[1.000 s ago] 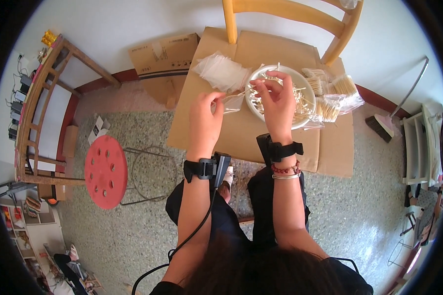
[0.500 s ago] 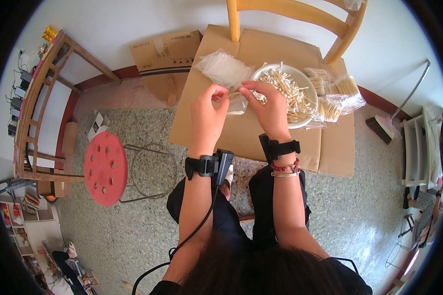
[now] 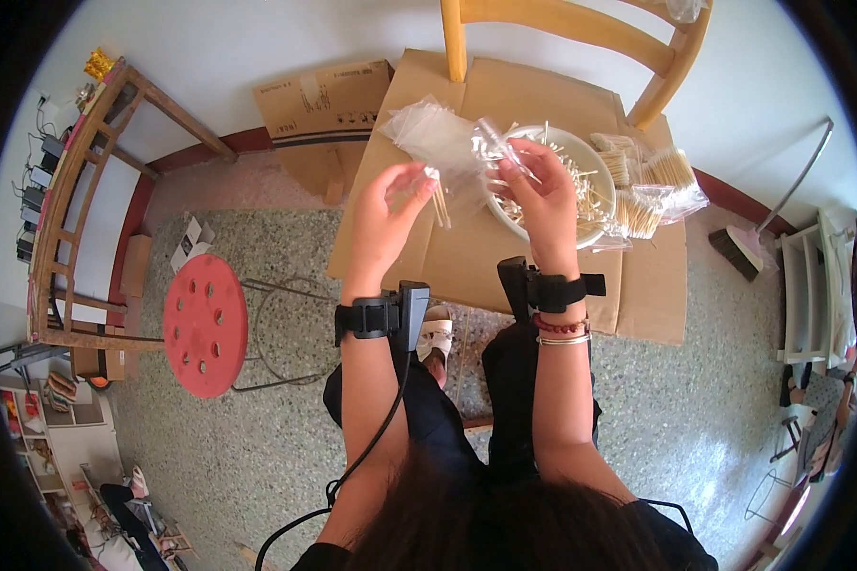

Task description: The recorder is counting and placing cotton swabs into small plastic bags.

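Head view: a person's left hand (image 3: 388, 217) pinches a few swabs (image 3: 439, 206), sticks hanging down; the right hand (image 3: 549, 207) grips a clear bag (image 3: 491, 143) that rises from its fingertips. Whether plastic also wraps the swabs cannot be told. A white bowl (image 3: 611, 192) of loose swabs sits just beyond and beneath the right hand, on cardboard (image 3: 462, 271); packed bags (image 3: 669, 169) lie to its right, and flat bags (image 3: 424, 133) lie beyond the left hand. A light pinch should keep the sticks together, and holding the film by its edge should limit creasing. Half a second earlier the fingertips nearly met; now the hands are farther apart, with the bag raised.
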{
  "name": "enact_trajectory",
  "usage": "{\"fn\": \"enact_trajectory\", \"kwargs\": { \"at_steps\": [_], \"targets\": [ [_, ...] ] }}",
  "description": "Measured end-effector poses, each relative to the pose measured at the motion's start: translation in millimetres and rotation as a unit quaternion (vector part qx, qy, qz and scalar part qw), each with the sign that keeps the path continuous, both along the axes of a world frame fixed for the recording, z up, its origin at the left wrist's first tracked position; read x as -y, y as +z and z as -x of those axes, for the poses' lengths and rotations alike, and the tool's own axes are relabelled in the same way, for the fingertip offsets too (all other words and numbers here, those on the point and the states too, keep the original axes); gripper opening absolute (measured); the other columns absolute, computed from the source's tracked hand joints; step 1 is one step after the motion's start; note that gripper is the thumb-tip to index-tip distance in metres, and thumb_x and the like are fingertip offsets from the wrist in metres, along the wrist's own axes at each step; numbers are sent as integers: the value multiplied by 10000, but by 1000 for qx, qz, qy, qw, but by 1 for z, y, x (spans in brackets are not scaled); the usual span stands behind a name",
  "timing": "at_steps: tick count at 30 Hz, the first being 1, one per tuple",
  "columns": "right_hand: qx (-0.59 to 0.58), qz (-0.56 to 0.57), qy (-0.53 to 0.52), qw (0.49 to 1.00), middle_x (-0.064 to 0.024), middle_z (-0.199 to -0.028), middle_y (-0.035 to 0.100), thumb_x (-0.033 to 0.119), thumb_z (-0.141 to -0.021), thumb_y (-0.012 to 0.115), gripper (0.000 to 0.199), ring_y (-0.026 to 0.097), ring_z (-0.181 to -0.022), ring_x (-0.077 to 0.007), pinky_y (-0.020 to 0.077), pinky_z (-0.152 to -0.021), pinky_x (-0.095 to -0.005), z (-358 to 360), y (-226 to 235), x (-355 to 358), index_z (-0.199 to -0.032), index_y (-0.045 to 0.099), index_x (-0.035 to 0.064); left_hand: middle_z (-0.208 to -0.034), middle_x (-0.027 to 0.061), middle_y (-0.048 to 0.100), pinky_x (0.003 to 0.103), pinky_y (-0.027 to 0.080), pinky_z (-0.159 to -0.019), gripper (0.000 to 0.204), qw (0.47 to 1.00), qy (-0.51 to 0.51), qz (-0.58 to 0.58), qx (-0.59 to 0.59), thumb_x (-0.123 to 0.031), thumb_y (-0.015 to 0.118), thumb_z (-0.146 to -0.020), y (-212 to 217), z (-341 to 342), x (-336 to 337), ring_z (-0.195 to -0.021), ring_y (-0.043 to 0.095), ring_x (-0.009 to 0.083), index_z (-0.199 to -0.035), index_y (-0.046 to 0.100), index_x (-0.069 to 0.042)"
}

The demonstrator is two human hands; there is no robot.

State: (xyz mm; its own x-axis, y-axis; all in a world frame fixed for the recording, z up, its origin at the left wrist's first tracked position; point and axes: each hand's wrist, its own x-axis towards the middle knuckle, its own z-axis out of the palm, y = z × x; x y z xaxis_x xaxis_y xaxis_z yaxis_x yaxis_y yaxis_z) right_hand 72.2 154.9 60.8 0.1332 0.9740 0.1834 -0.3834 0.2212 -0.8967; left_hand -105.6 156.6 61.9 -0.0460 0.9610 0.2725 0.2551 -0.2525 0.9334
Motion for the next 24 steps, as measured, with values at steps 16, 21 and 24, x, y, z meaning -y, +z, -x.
{"fn": "enact_trajectory", "kwargs": {
  "at_steps": [16,21,24],
  "targets": [
    [179,1,-52,982,-53,-881,630,-3,-776,598,125,586,-821,-134,454,-745,-235,-6,-14,-2,-894,631,20,-916,35,629,285,426,-773,110,988,58,-56,-132,-8,678,-723,12,10,0,-861,559,133,-814,634,-48],
    [395,-116,-78,908,-116,-903,629,-71,-621,562,208,570,-881,-313,436,-836,-354,-1,-17,1,-764,653,49,-1040,63,587,336,419,-799,143,949,116,-83,-281,17,633,-674,-12,21,-7,-947,516,246,-773,652,-84],
    [429,-98,6,898,-117,-929,624,-103,-610,509,261,544,-952,-302,415,-858,-366,3,-22,2,-767,650,51,-1069,96,575,360,414,-820,181,916,105,24,-385,28,572,-687,-37,25,-5,-974,496,301,-777,671,-94]
  ]
}}
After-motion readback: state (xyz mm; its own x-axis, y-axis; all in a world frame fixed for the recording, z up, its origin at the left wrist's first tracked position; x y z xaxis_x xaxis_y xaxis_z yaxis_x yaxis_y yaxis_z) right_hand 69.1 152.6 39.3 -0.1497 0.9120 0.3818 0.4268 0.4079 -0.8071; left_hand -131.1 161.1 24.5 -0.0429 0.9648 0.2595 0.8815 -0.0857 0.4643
